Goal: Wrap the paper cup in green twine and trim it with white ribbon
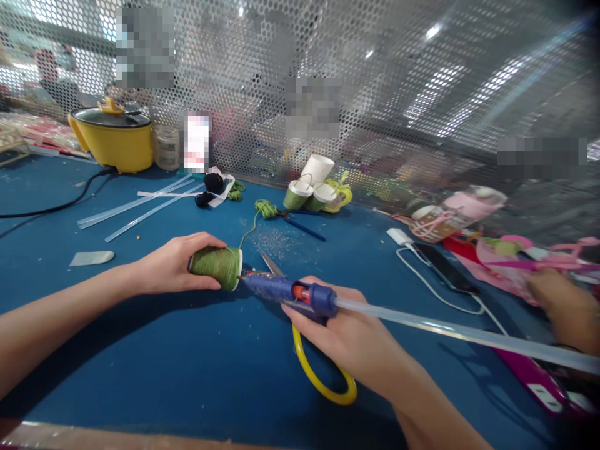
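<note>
My left hand (187,262) is closed around a small cup wrapped in green yarn (214,267), tipped on its side with its white rim facing right. A strand runs from the cup to a little bundle of green yarn (266,209). In my right hand (347,331) is a blue hot glue gun (281,290), its nozzle at the cup's rim; I cannot tell if it touches. A long clear glue stick (450,325) sticks out of the gun's back. Beneath the gun lie yellow-handled scissors (323,384), partly hidden.
Spare glue sticks (140,206), black yarn balls (214,182) and a yellow electric pot (117,140) lie left. Behind are blue pliers (304,228) and green-wrapped cups (299,195). At right are a phone (445,267), a purple power strip (529,378) and another person's hand (557,294).
</note>
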`<state>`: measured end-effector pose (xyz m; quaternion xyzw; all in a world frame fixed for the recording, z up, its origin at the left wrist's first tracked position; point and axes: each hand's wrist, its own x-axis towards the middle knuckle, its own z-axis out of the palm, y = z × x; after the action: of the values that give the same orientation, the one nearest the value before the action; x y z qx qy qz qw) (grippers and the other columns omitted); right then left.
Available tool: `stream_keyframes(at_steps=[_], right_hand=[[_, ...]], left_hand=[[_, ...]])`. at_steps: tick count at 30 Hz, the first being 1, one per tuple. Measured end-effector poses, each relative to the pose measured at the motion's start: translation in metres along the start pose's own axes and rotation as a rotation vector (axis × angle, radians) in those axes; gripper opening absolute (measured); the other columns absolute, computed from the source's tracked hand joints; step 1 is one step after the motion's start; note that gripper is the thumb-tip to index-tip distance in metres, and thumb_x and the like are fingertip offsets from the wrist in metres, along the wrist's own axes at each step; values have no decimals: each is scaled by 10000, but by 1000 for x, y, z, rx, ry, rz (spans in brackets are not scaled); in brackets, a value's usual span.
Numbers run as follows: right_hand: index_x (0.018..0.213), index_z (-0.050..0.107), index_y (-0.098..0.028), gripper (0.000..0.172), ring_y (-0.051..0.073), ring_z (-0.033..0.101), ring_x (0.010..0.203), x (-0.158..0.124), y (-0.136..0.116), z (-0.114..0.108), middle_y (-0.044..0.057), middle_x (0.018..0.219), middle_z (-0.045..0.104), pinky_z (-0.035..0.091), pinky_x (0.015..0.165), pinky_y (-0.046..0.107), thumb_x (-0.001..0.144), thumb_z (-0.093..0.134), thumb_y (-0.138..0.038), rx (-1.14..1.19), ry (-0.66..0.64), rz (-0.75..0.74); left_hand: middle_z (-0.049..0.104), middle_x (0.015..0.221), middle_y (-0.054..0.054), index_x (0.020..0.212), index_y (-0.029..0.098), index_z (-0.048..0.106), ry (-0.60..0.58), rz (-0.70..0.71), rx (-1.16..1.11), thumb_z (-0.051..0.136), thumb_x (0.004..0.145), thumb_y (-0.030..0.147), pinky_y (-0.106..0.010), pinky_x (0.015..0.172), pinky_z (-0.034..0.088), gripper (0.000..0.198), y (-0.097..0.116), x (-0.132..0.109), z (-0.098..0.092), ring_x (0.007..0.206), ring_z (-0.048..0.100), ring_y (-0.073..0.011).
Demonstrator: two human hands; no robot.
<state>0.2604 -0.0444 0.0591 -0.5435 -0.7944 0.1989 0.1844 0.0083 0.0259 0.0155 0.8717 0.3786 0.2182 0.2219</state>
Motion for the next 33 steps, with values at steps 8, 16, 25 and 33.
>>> stream_keyframes(at_steps=[8,16,25,33], right_hand=[[684,510,-209,138,128,500,488,3,11,3,-11,591,561,404,460,234,789,506,-300,-16,73,-12],[674,552,-194,161,132,529,500,8,8,3,-6,596,597,442,504,239,787,496,-295,-37,128,-7],[715,631,-175,161,153,565,530,10,3,-1,19,594,628,450,513,252,770,512,-269,-54,98,93],[714,628,-168,162,142,562,541,14,4,-1,5,607,628,463,546,243,774,505,-255,-14,91,70]], left_hand=[[565,1090,-75,1118,181,451,1,114,32,628,726,388,-285,828,429,477,-1,-2,1,988,546,-202],[539,1129,-97,1131,193,422,-17,164,50,617,739,377,-329,852,440,475,-2,-3,2,1021,536,-221],[525,1159,-103,1142,202,410,-29,198,44,616,746,357,-352,882,439,472,-2,-4,2,1054,525,-228],[520,1178,-101,1132,199,423,-28,255,40,607,753,321,-343,899,424,439,1,-3,0,1073,508,-221]])
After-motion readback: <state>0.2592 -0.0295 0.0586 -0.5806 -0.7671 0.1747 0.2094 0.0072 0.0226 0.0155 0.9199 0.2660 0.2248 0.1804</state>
